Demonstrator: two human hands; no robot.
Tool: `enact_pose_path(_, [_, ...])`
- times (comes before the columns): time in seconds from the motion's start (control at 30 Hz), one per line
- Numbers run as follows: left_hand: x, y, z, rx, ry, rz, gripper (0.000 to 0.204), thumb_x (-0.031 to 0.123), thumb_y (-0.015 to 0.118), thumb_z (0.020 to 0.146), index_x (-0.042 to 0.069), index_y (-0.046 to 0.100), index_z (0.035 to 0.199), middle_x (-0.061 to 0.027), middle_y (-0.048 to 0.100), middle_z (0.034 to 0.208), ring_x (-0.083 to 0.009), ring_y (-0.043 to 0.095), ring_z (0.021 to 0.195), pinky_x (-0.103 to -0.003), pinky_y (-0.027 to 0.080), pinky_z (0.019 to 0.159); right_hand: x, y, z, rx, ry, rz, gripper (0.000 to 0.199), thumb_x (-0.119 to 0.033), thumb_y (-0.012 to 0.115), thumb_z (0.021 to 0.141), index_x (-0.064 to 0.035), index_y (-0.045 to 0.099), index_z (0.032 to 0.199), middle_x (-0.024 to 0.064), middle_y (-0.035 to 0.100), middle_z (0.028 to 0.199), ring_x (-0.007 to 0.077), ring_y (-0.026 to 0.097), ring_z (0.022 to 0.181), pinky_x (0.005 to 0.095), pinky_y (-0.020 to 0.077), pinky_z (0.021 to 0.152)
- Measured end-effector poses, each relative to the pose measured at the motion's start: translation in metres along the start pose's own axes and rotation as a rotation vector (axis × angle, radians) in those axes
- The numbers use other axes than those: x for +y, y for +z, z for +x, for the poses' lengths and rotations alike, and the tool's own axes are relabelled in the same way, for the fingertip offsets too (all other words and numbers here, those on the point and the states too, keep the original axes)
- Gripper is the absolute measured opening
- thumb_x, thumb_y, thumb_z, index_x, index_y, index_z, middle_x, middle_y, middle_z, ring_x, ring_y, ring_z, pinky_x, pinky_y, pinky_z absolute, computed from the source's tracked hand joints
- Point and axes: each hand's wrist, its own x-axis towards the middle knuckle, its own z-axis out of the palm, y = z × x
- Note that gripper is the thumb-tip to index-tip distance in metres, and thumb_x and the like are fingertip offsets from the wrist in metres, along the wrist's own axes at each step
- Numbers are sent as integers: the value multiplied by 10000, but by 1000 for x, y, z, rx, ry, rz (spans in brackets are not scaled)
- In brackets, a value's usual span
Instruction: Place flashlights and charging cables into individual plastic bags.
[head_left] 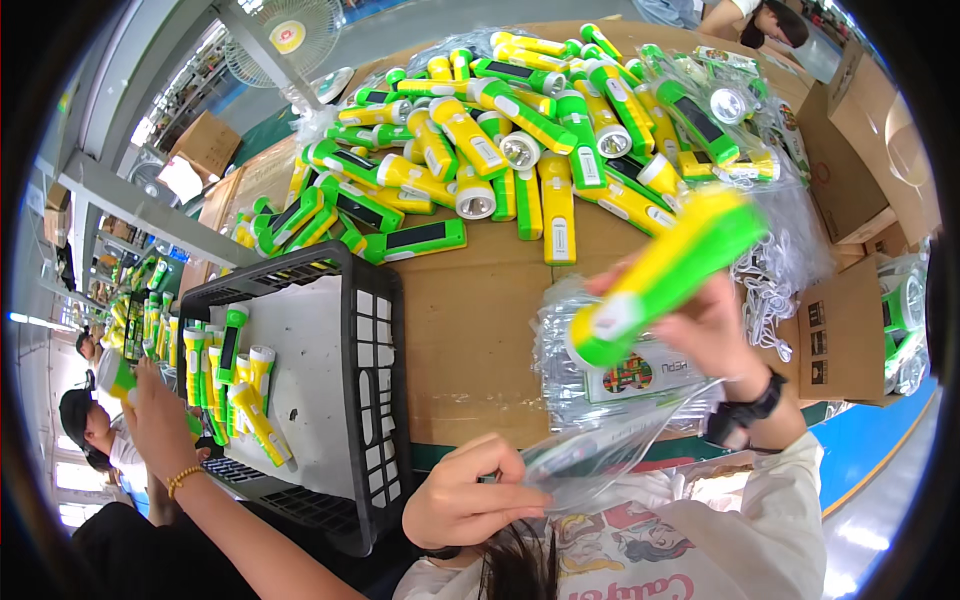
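Note:
In my right hand (715, 335), raised over the near right of the table, is a yellow and green flashlight (665, 275), tilted and blurred by motion. My left hand (475, 492) pinches the edge of a clear plastic bag (600, 455) close to my body. The bag hangs below the flashlight, apart from it, and stretches toward my right wrist. Under my right hand lies a stack of clear bags with printed cards (570, 365). Beyond it spreads a large pile of yellow and green flashlights (460, 130), some with dark panels on their sides.
A black plastic crate (375, 330) on the left holds several flashlights. Beside it, a co-worker's hand (155, 425) grips another flashlight (115, 375). White cables (770, 310) lie at the right, near a cardboard box (840, 330). Another person (745, 20) is at the far side.

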Motion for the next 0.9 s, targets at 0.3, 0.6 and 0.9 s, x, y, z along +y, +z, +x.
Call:
enact_pose_path(0.3, [-14,26,61,53,6,404,249,-11,754,739,24,697,979,-118,493,914,-292,521,835,-362,445,711,-62,-41,-51,-216,-423,-380,323,-196,677,923,43,661,1140,281,665,1176,396,671,1093,480,540,939])
enact_pose_path(0.6, [-20,46,65,-36,71,387,209,-36,708,694,2,648,891,-133,480,938,-301,525,871,-374,463,729,-51,-31,-61,-411,-211,-1147,376,-113,613,800,-38,596,1168,103,641,1175,271,655,1001,355,529,806])
enact_pose_path(0.9, [-19,55,77,-49,193,328,204,-16,795,668,1,637,796,-104,538,841,-272,535,743,-355,441,620,-76,5,-65,-451,28,-1881,188,-179,612,782,-61,549,914,66,582,895,208,593,870,337,428,813])
